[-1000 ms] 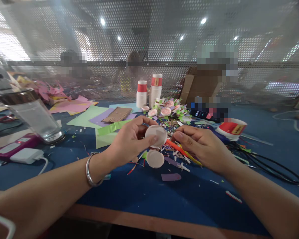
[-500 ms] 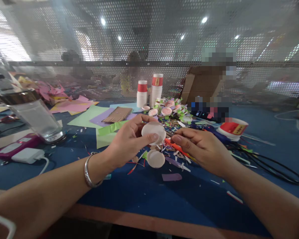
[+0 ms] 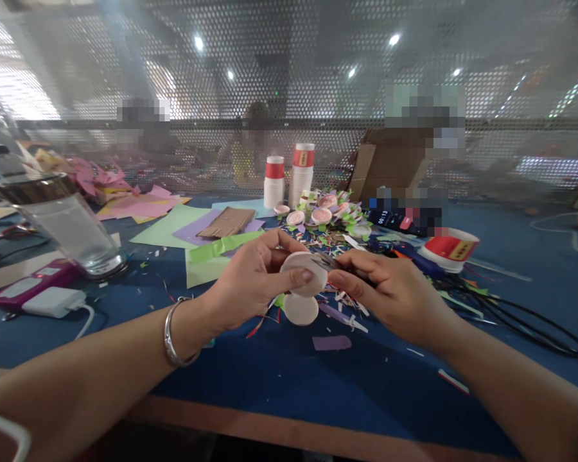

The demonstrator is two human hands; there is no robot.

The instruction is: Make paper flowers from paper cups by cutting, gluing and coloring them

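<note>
Blue covering lines the bench (image 3: 279, 385), and a perforated screen (image 3: 318, 96) stands behind it. The left hand (image 3: 255, 282) pinches a white disc (image 3: 302, 271) between thumb and fingers, just above the bench. The right hand (image 3: 390, 292) is closed on a thin dark tool (image 3: 325, 262) whose tip meets the disc's upper edge; its kind is unclear. A second disc (image 3: 300, 310) lies right below, among paper scraps (image 3: 340, 305). Farther back stand two cup stacks (image 3: 302, 172). A glass jar (image 3: 72, 224) sits far left, and black cables (image 3: 510, 314) run along the right.
</note>
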